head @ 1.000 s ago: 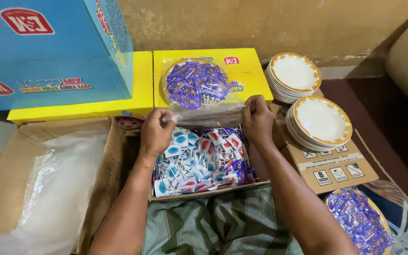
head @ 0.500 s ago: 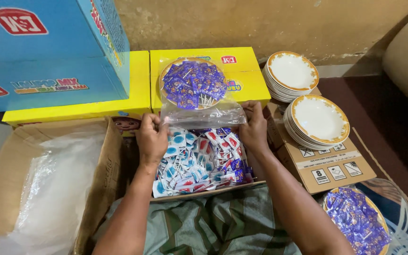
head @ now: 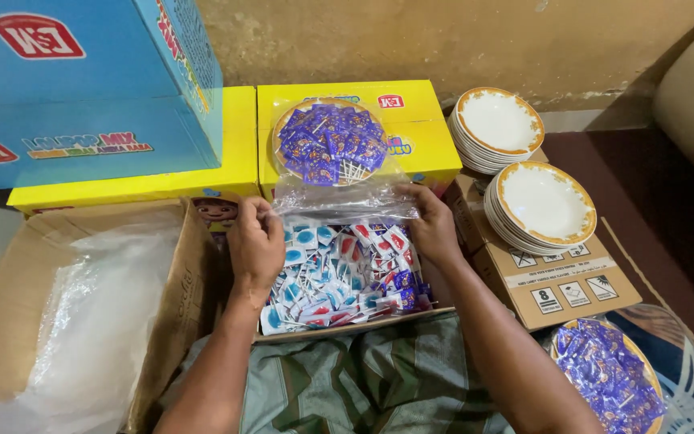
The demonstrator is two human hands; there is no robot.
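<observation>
Left hand point(head: 256, 241) and right hand point(head: 433, 227) each in a pinching grip on the clear plastic bag point(head: 345, 199), held taut above open box of wrapped lollipops point(head: 345, 277); bag apparently empty; plate of purple sweets point(head: 329, 141) just behind

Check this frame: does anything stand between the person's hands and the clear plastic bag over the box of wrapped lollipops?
Nothing visible does. The left hand and right hand each already pinch an edge of the clear plastic bag, stretched between them above the open box of wrapped lollipops. The plate of purple lollipops lies behind it.
</observation>
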